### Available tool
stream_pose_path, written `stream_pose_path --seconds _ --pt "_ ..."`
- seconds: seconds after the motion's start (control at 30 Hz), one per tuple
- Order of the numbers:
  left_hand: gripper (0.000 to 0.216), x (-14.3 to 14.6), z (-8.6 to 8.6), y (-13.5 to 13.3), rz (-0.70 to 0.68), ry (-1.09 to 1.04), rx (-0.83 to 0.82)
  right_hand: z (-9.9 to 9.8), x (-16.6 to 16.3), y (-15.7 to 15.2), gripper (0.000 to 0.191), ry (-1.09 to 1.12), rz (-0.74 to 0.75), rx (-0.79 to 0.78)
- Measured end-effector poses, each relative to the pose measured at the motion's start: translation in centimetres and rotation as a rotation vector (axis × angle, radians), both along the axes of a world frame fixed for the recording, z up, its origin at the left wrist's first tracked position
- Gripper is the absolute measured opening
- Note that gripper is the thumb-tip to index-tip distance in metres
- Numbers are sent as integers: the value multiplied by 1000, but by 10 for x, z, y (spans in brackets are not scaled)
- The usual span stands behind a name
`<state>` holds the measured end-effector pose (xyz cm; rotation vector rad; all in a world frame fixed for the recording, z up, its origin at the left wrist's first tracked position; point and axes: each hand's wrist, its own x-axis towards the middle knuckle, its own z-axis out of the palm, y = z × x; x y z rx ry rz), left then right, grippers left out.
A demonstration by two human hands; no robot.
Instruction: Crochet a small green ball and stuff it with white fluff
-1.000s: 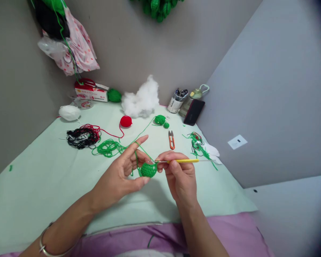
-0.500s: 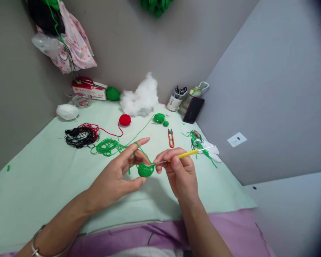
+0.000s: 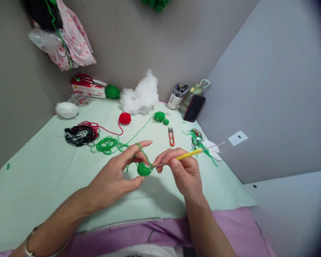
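Note:
Between the thumb and fingers of my left hand (image 3: 116,173) is a small rounded green crochet piece (image 3: 144,169). Green yarn (image 3: 143,151) runs over the raised left index finger down to the piece. My right hand (image 3: 183,171) grips a crochet hook (image 3: 188,154) by its yellow handle, like a pen. The hook's left metal end meets the upper right edge of the piece; its other metal end points out to the right. Loose green yarn (image 3: 108,144) lies in coils on the table beyond my left hand.
Thread snips (image 3: 171,136) lie beyond my right hand. Further back are a red yarn ball (image 3: 125,118), green crocheted balls (image 3: 159,116), white stuffing (image 3: 140,94), a pen cup (image 3: 176,99) and a phone (image 3: 194,108). Black yarn (image 3: 80,135) lies left, yarn scraps (image 3: 196,137) right.
My right hand has turned slightly, and the hook's free end has swung right and a little up. The green piece has tilted a little in my left hand.

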<state>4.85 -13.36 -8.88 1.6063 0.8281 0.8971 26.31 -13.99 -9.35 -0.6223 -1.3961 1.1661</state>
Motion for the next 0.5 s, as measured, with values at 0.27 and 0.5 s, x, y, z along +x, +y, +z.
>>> stream_pose_path --seconds 0.27,0.5 --pt "71 -5 -6 3 -25 98 68 10 8 -4 19 -316 -24 160" --pt "62 0 4 3 46 43 20 6 -1 -4 21 -338 -124 422"
